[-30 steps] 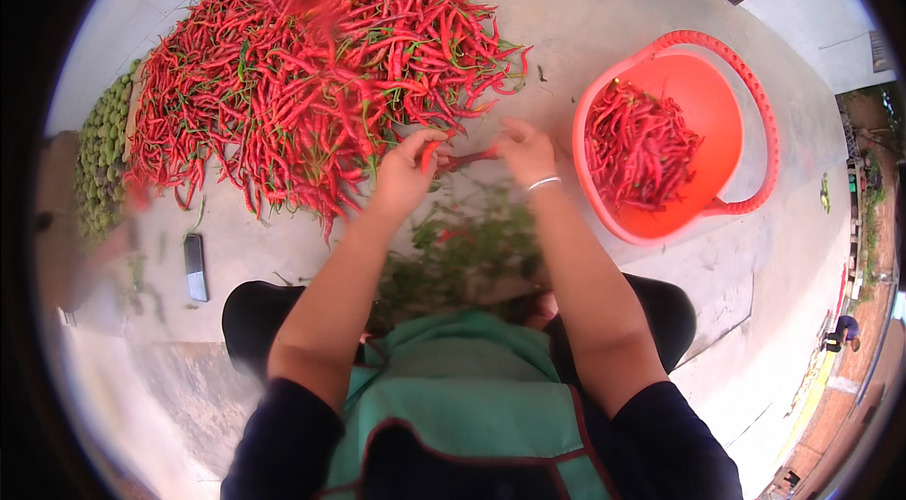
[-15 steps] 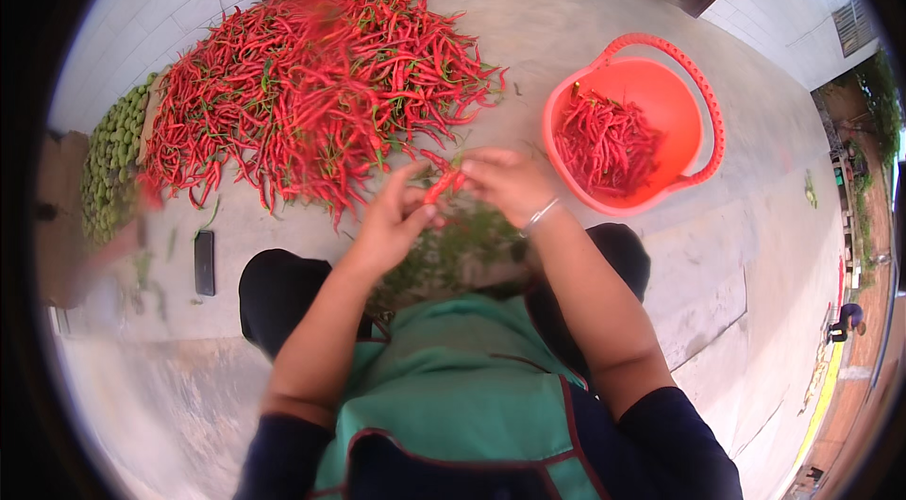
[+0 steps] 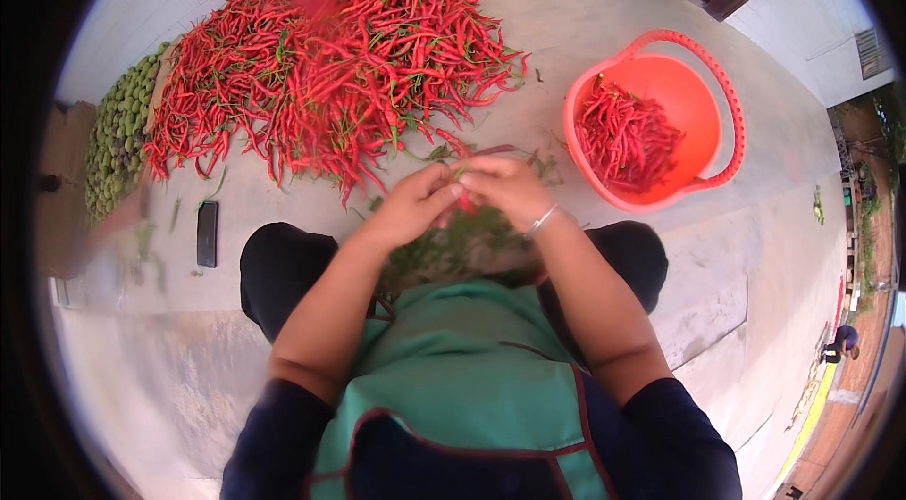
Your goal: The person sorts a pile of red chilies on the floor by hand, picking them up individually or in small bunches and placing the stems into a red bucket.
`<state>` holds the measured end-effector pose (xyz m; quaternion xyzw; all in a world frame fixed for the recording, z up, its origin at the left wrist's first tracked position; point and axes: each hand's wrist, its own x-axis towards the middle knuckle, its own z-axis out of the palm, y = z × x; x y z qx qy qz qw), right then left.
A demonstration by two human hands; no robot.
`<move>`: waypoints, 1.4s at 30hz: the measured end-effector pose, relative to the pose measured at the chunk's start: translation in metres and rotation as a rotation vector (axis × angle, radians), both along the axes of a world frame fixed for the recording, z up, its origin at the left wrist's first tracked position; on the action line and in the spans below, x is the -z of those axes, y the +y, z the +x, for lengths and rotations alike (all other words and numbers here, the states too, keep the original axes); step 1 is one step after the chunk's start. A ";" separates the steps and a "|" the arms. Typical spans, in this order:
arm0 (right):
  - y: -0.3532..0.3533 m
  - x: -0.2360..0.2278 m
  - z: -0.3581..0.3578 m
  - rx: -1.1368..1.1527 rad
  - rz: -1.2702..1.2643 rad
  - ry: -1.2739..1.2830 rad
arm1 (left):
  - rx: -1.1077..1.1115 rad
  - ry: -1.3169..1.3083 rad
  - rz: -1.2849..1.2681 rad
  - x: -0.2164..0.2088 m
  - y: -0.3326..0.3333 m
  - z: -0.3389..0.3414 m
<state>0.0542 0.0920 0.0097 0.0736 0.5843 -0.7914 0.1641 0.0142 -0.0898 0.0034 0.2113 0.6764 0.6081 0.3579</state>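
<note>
In the head view, both hands meet near the middle of the frame, fingertips touching or almost so, with a red chili pepper showing between and just below them. The left hand has its thumb and fingers drawn into a narrow pinch on that chili; the right hand, with a pale bracelet at its wrist, curls over from the other side, and its fingers hide whether it grips the chili, its stem or nothing. A broad heap of red chilies, threaded with green stems, fills the upper left and centre, its lower edge near the hands. At the upper right stands a coral-red plastic basket with an arched handle, partly filled with chilies gathered toward its left side. Below the hands, blurred green stems and leaves lie on the concrete floor, just above a green apron with dark red edging. A black phone lies at the left, beneath the heap, and rounded green produce is massed along the left edge. At the far right, small in the frame, another person bends over.
</note>
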 end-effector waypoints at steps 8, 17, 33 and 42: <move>-0.003 0.010 -0.001 0.025 0.211 0.043 | 0.037 -0.108 -0.067 0.007 0.007 0.005; -0.008 0.039 0.009 0.038 1.447 0.720 | -0.015 -0.332 -0.341 0.039 0.014 0.005; 0.097 0.124 -0.028 0.034 1.445 0.058 | 0.060 0.806 -0.671 0.095 0.109 -0.096; 0.105 0.188 -0.078 -0.030 1.637 0.228 | 0.247 0.879 -0.789 0.134 0.091 -0.103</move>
